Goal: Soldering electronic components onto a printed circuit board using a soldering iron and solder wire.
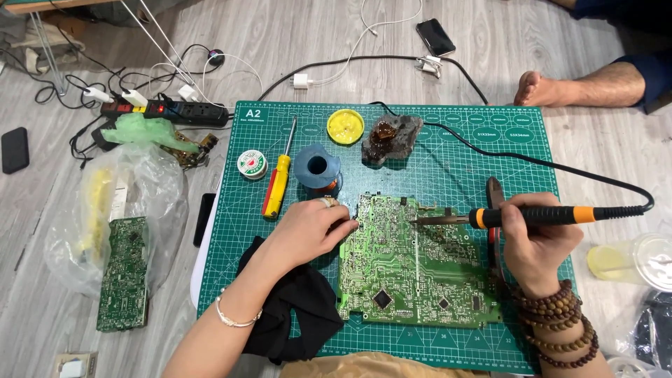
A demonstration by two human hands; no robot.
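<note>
A green circuit board lies solder side up on the green cutting mat. My right hand grips a black and orange soldering iron, its metal tip resting on the board's upper middle. My left hand rests at the board's upper left corner, fingers pinched at its edge; whether it holds solder wire I cannot tell. A blue solder spool stands just behind that hand.
On the mat lie a red and yellow screwdriver, a small round tin, a yellow dish, a rosin lump and black cloth. A plastic bag, second board, power strip, phone, cup and someone's foot surround it.
</note>
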